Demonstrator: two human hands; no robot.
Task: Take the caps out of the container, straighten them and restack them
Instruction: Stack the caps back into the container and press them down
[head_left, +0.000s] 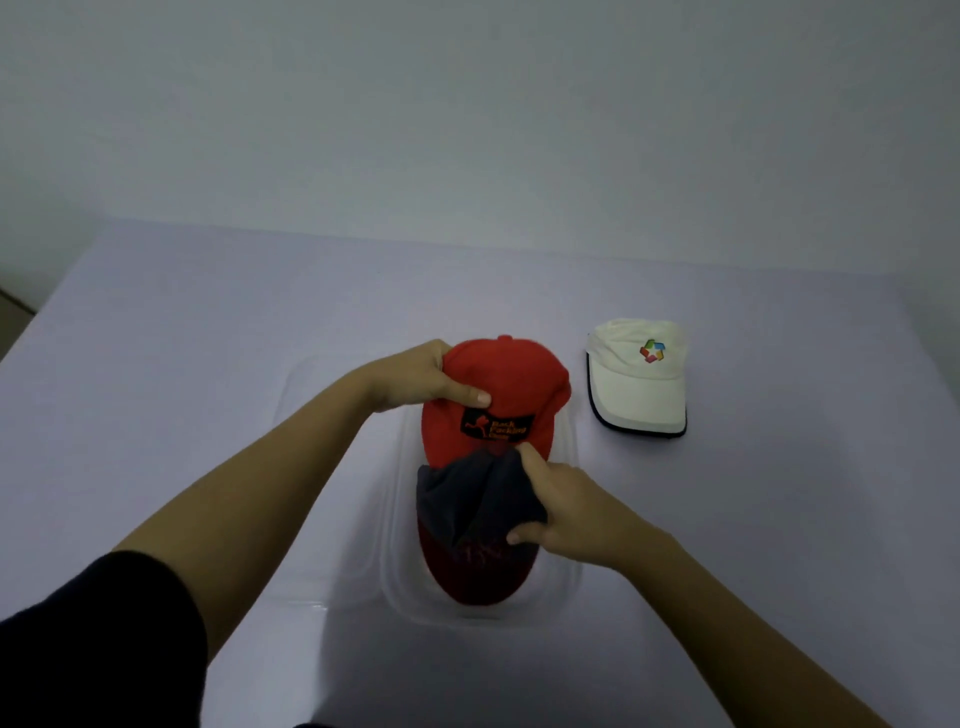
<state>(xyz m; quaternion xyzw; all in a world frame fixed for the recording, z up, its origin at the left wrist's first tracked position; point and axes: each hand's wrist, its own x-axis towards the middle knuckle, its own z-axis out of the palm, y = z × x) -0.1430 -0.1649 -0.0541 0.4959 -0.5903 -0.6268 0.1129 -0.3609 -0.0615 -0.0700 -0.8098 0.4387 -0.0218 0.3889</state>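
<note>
Left hand (415, 379) grips one red cap (506, 376); one white cap (636, 387) nearby.

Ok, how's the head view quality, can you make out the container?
Head view: dim, bluish, flat light; clear container faint against the table, only its rim reads; patch lettering on the red cap soft; dark grey fabric muddy.

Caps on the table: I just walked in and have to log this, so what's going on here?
A person works over a clear container with both bare hands. The left hand grips the crown of a red cap; the right hand pinches a dark grey piece below it, perhaps that cap's brim or another cap. A dark red cap lies in the container. A white cap sits outside on the table.
</note>
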